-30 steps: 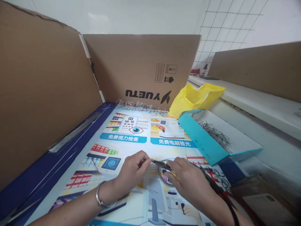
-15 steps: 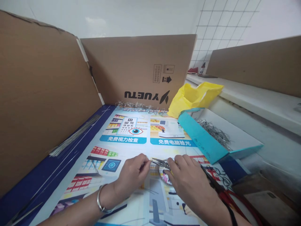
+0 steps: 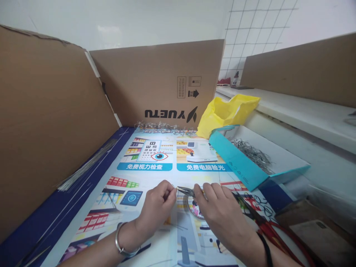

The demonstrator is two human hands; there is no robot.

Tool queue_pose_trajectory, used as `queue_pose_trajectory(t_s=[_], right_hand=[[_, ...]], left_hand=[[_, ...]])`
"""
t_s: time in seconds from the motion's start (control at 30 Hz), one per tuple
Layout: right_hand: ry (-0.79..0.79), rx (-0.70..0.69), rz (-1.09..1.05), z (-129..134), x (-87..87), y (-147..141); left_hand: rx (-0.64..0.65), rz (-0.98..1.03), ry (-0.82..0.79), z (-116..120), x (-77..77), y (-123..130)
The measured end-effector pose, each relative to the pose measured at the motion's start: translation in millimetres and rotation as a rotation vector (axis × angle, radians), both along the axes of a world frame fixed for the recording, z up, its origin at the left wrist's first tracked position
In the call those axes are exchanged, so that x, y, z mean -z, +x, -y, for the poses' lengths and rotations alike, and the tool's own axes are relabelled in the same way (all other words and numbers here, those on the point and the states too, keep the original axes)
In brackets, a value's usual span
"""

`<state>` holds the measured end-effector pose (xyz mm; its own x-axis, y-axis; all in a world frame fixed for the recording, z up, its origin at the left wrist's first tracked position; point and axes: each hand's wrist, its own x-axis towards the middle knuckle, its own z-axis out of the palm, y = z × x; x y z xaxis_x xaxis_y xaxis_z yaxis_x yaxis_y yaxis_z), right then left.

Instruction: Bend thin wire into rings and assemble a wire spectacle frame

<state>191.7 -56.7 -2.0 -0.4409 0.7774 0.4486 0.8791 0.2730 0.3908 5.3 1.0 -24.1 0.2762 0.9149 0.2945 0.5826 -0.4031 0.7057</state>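
My left hand [image 3: 160, 202] is closed in a pinch on a thin wire, of which only a tiny bit shows at the fingertips. My right hand [image 3: 222, 207] is wrapped round needle-nose pliers [image 3: 187, 191]. Their narrow jaws point left, with the tips right at the left fingertips where the wire comes out. The pliers' handles are mostly hidden in the palm. Below the jaws, a round dish or disc with a coloured pattern [image 3: 194, 209] lies partly behind the right hand.
Straight wires [image 3: 86, 165] lie along the left edge. Bent wire pieces [image 3: 250, 152] fill part of a teal box [image 3: 236, 163] at right, near a yellow bag [image 3: 225, 111]. Red-handled scissors [image 3: 274, 233] lie beside my right forearm. Cardboard panels [image 3: 155, 81] wall the back and left.
The plier tips have come slightly left, and their jaws look closer together at the left fingertips. Both hands otherwise keep nearly the same place; the view has shifted a little.
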Motion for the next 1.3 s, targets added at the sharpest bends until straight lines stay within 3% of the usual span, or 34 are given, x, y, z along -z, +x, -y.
queue_pose_trajectory(t_s=[0.77,0.93,1.13,1.3], right_hand=[[-0.013,-0.035,-0.004,-2,6.4,5],[0.001,-0.008,-0.011,-2,4.5,2],[0.053,-0.039,-0.030,-2,3.9,3],[0.085,-0.061,-0.030,-2,3.1,4]], left_hand=[[0.040,-0.026,0.088,0,1.6,-1],[0.019,0.083,-0.128,1,2.6,0],[0.050,0.466,-0.572,8,-8.2,9],[0.094,0.634,-0.720,16,-16.8,13]])
